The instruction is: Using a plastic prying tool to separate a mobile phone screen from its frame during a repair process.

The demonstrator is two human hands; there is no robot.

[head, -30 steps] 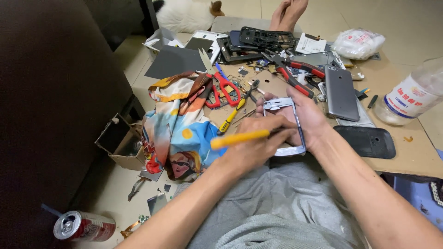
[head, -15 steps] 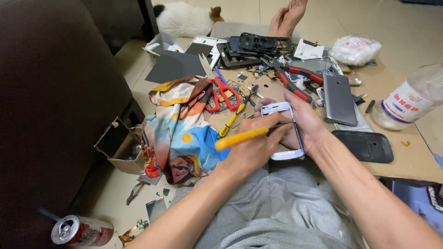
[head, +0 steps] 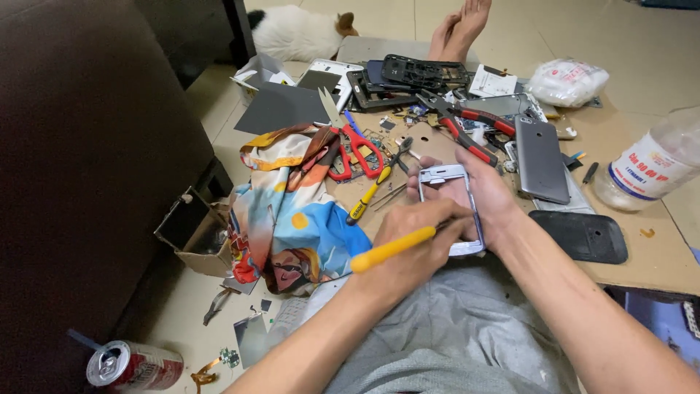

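The left hand point(head: 415, 252) is closed around a yellow-handled screwdriver point(head: 394, 246), its tip resting on the open back of a small white phone point(head: 453, 208). The right hand point(head: 485, 197) grips the phone from the far side, fingers curled over its top edge and right rim, holding it just above the near edge of the bench point(head: 656, 255), over the lap. As a judgement, the work looks partway done: the phone's back cover seems to be off already and the inside is exposed, but the frame is whole and whatever the screwdriver is working on is not out yet; which screw or part it touches is too small to tell. The phone's long axis runs away from the person, top end toward the red scissors point(head: 354, 152) and pliers point(head: 467, 128). The screwdriver lies across that, handle low to the left, tip up to the right. A grey phone point(head: 541, 159) lies just beside the right hand.
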